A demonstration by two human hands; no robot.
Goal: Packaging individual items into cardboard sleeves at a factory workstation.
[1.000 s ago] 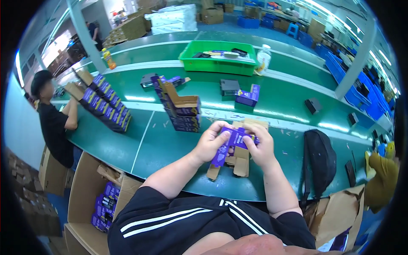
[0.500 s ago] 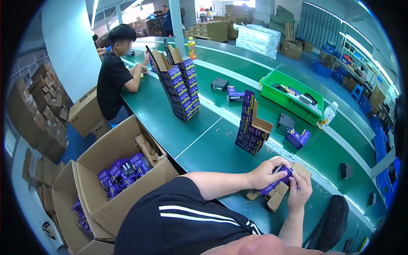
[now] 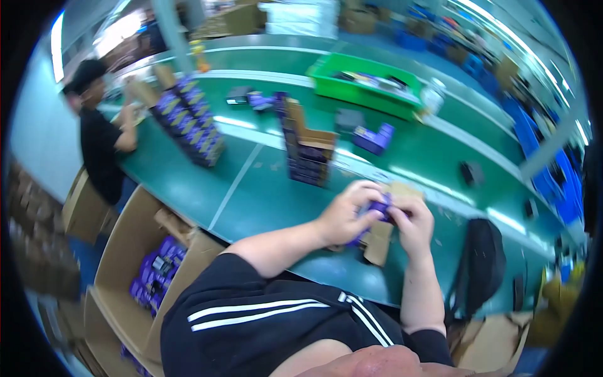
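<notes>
Between my two hands is a small purple cardboard box [image 3: 381, 205] with its brown flaps [image 3: 378, 244] folded out. My left hand [image 3: 353, 212] grips its left side, thumb and fingers closed on it. From the right, my right hand [image 3: 411, 226] pinches the same box. Most of the box is hidden behind my fingers, and the picture is blurred. Just beyond my hands stands a short stack of purple boxes [image 3: 309, 169], its top one with raised brown flaps. A purple box [image 3: 374, 138] lies beyond it, next to a dark grey block-shaped device [image 3: 349, 120].
A large carton [image 3: 207, 251] holding purple packs stands at my left. Taller purple stacks [image 3: 191, 119] rise near a seated co-worker [image 3: 100, 138]. Across the green table [image 3: 251, 217] are a green bin [image 3: 367, 94] and a clear bottle [image 3: 432, 97]. A black bag-like item [image 3: 480, 267] lies right.
My view has swung, so the table and stacks appear farther left and higher. Both hands keep hold of the purple box, with the fingers little changed.
</notes>
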